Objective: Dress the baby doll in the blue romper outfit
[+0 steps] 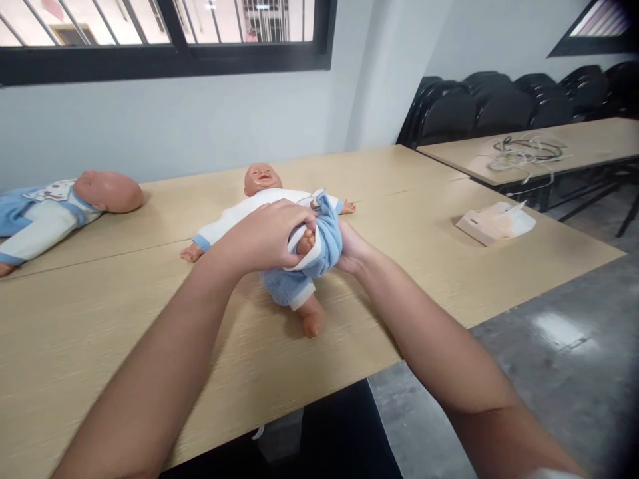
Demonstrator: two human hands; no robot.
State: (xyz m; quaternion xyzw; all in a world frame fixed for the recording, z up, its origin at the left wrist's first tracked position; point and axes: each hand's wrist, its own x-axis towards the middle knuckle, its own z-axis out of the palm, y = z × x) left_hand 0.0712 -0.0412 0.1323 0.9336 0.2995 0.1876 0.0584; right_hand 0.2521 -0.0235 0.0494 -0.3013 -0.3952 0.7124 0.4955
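A baby doll (pixel 263 178) in a white top with blue cuffs lies on its back on the table, head away from me. Blue trousers (pixel 327 243) with a white cuff are bunched around its raised leg, and the toes (pixel 306 241) poke out through the cuff. The other leg (pixel 310 314) lies bare below its white cuff. My left hand (pixel 274 233) is closed on the cuff beside the toes, thumb below and fingers above. My right hand (pixel 351 247) is wrapped around the far side of the bunched trouser leg, its fingers mostly hidden behind the cloth.
A second baby doll (pixel 107 191) in blue and white lies at the left on the same wooden table (pixel 424 266). An open tissue box (pixel 494 225) stands at the right. Tangled cables (pixel 526 152) lie on another table, with stacked black chairs (pixel 446 113) behind.
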